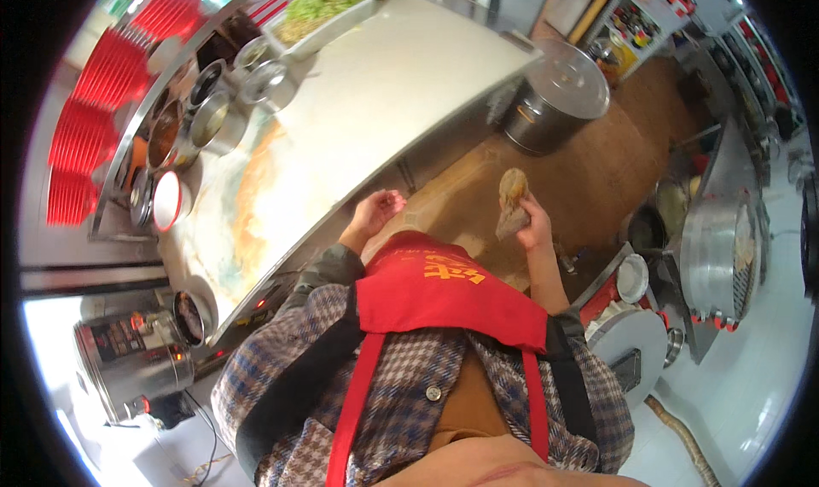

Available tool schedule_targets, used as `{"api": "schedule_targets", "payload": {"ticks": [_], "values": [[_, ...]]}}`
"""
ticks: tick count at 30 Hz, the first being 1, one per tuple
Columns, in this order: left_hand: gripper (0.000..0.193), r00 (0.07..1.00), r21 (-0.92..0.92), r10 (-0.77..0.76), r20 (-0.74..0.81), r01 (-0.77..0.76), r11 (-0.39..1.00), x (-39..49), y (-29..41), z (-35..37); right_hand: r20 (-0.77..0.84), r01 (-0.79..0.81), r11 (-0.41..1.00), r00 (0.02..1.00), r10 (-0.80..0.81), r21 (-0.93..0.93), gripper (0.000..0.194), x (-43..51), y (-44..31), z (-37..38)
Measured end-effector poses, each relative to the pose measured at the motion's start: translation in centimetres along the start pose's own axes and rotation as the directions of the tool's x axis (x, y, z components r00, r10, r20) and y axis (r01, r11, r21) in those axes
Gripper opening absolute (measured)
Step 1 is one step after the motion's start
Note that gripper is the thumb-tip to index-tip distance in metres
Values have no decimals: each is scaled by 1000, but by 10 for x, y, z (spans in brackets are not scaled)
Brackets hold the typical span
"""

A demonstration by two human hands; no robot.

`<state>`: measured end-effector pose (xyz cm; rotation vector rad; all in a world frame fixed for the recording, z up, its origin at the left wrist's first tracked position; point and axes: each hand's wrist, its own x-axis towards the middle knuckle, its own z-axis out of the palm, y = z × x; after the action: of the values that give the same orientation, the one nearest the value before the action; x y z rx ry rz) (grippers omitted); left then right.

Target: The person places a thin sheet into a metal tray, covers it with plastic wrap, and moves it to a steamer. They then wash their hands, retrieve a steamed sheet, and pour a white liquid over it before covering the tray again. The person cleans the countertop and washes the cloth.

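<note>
My right hand (535,225) grips a crumpled grey-brown rag (514,199) with a yellowish patch. The rag is held over the brown floor, away from the counter. My left hand (377,210) is raised near the front edge of the pale flat griddle-like counter (384,84), its fingers loosely curled and nothing visible in them. A shiny, stained area lies on the counter's left part. Between my arms, a red apron (441,289) with yellow writing covers my front.
Metal pots (217,123), a white bowl with a red rim (167,200) and a tray of chopped greens (326,13) line the counter's far side. A lidded stockpot (556,97) stands at its right end. Steamer-like metal pots (716,257) stand at right. A rice cooker-like appliance (134,352) sits lower left.
</note>
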<state>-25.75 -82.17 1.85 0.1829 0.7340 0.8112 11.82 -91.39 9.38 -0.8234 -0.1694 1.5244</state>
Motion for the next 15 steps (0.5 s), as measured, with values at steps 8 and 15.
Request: {"api": "schedule_targets", "payload": {"ticks": [8,15], "values": [[32,995,537,-79,66,31,843,185,-22,134,76,197,929,970,-231,312,48,59,-171,-48],[32,941,494,-330,69,255,831,393,-77,328,-191,379,897,921,-341,227,46,95,-327,-128]]}}
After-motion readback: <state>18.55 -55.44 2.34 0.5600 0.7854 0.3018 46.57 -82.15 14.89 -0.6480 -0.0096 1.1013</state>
